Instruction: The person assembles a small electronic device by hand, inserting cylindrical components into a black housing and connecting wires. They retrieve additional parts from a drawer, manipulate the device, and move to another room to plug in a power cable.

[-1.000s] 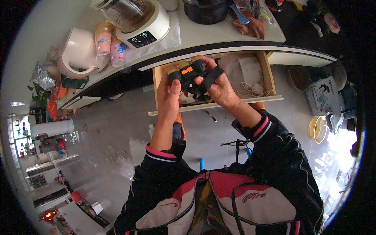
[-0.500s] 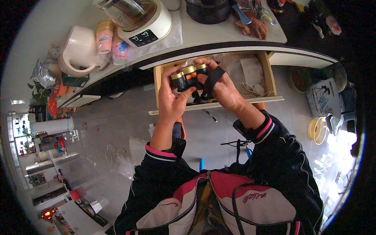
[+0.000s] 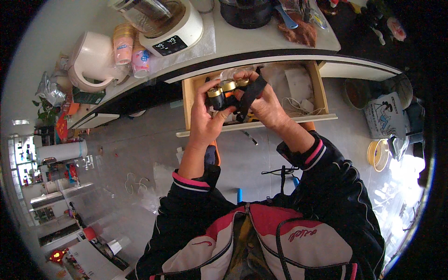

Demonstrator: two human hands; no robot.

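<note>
Over the open drawer (image 3: 310, 117), both my hands hold a black headlamp (image 3: 228, 86) with three gold-rimmed lamps side by side and an orange part in the middle. My left hand (image 3: 205, 116) is closed around its left end, with the thumb on the near side. At its right end my right hand (image 3: 269, 108) grips it with bent fingers. A black strap (image 3: 252, 95) lies across the fingers of that hand and hides part of them. Below the headlamp, small dark things in the drawer are too covered to make out.
White cable (image 3: 298, 107) and clear plastic lie in the drawer. Behind it, the counter carries a white appliance (image 3: 172, 42), stacked paper cups (image 3: 123, 49), a cream jug (image 3: 88, 60) and a dark pot (image 3: 247, 14). A yellow basin (image 3: 378, 155) stands at the right.
The headlamp has tilted slightly in my hands, its gold rims facing up more. The strap now reaches higher over my right fingers. Both hands keep their hold.
</note>
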